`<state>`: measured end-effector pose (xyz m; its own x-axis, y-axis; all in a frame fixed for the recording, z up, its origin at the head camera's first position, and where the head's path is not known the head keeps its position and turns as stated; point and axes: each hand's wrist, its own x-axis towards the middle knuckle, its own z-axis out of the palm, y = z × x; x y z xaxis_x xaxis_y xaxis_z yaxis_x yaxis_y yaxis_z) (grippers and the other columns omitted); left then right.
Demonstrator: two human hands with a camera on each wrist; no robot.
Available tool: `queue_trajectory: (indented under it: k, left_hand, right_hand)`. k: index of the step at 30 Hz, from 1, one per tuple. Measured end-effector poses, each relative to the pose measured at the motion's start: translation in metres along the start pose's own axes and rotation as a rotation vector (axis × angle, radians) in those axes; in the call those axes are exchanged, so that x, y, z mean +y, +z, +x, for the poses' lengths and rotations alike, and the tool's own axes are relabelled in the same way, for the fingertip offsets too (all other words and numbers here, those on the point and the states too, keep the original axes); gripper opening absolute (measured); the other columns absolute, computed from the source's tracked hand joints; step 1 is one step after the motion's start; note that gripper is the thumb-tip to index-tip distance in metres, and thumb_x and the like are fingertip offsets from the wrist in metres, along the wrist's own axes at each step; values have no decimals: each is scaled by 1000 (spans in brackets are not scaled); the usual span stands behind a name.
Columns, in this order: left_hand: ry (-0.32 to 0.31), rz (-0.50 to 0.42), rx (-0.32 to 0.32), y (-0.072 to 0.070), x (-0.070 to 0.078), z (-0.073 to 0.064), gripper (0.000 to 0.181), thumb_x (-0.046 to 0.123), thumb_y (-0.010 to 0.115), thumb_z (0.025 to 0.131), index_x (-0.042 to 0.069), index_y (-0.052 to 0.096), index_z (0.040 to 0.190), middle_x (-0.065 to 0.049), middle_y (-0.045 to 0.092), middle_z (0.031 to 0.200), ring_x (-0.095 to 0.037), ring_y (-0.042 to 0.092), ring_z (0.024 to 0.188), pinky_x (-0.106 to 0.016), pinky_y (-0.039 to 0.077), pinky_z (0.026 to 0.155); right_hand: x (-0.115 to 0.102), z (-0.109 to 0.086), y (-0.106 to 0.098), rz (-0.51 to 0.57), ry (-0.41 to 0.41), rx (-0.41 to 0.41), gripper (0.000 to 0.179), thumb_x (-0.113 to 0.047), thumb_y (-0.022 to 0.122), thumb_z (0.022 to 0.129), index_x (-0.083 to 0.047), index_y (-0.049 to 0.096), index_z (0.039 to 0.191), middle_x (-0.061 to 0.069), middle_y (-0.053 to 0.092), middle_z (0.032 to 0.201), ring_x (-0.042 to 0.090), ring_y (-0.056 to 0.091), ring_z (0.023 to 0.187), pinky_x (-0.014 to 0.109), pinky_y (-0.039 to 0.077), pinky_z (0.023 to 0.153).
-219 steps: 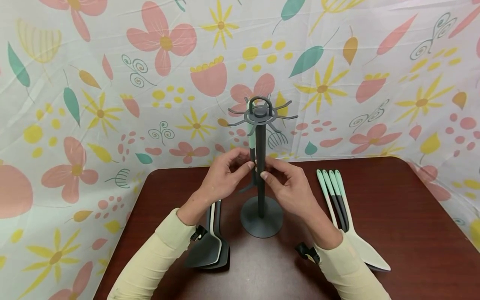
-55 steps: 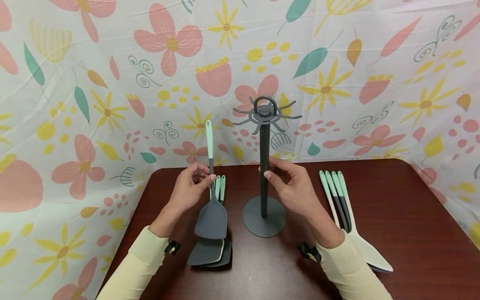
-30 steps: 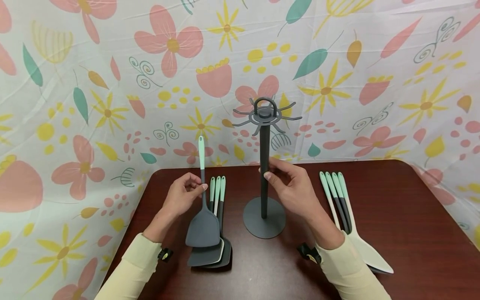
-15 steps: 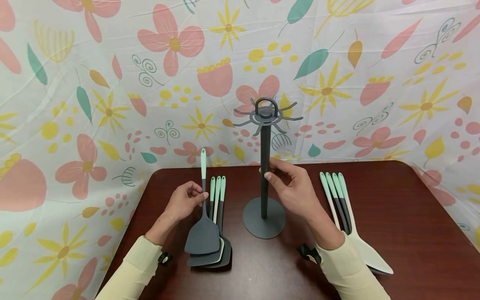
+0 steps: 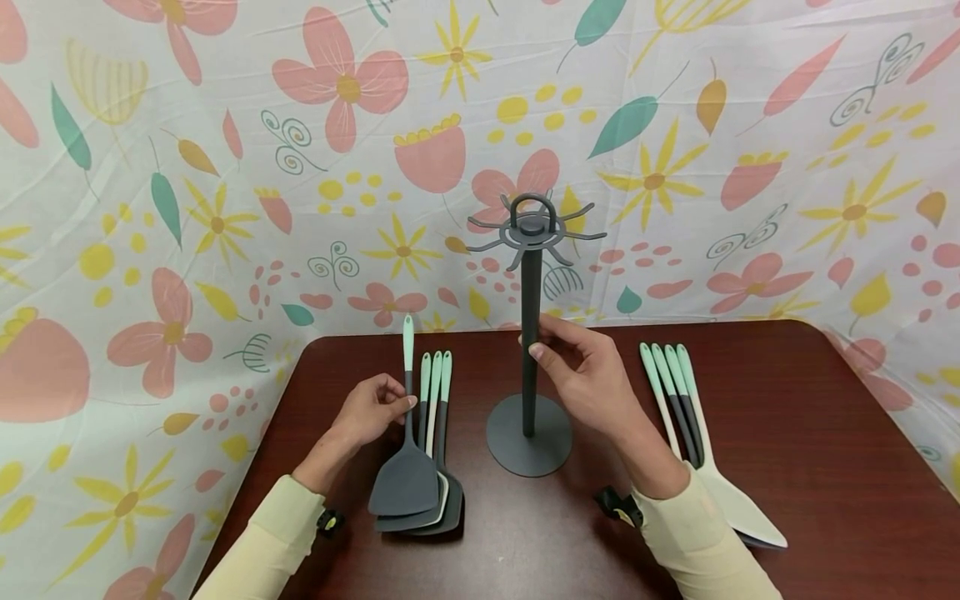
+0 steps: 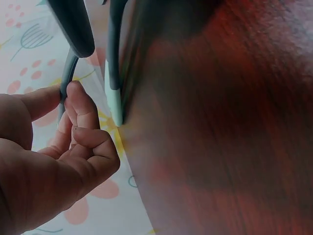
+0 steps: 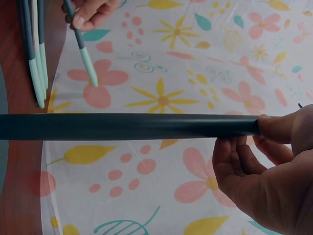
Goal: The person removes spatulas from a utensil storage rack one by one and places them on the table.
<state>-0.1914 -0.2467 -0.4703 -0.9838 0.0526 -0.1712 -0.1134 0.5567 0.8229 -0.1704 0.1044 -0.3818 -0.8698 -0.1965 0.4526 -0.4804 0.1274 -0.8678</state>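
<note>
My left hand [image 5: 372, 410] pinches a dark grey turner [image 5: 405, 485] with a mint handle end by its shaft, between thumb and fingers. The turner tilts with its handle raised, and its blade is over a stack of other turners [image 5: 452, 512]. In the left wrist view the thumb and index finger meet on the thin shaft [image 6: 69, 73]. My right hand [image 5: 588, 379] holds the pole of a dark grey utensil stand [image 5: 530, 292], thumb in front and fingers behind. The stand is upright on its round base, and its hooks carry nothing.
Several utensils with mint handles [image 5: 670, 375] lie together on the right of the brown table [image 5: 810, 417], a cream head [image 5: 738, 508] uppermost. A flower-printed cloth [image 5: 420, 83] hangs behind the table's back edge.
The left hand has brought the turner from beside the stand's pole to the left, then lowered it over the stack. The right hand has stayed on the pole.
</note>
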Motion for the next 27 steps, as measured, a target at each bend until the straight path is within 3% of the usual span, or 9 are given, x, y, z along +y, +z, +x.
queue_trajectory:
  k: [8,18,27]
  left_hand:
    - [-26,11,-15,2,-6,0,17,22,74,102,7,67,105,-9,70,88,-30,75,84,-43,57,74]
    - [-60,24,-41,4,-14,1,19,24,74,102,7,66,103,-9,71,87,-22,75,79,-40,57,75]
    - [-76,13,-69,8,-21,2,19,23,74,102,6,66,102,-10,70,88,-21,75,79,-42,57,81]
  right_hand:
    - [0,0,0,23,8,2,38,-2,69,102,-14,72,138,5,77,113,21,73,101,27,61,84]
    - [-2,1,1,20,10,1,37,-2,69,102,-14,72,137,11,76,113,21,72,101,29,61,84]
    - [-2,0,0,-16,10,7,36,-4,68,103,-18,73,136,0,78,111,20,72,100,28,59,79]
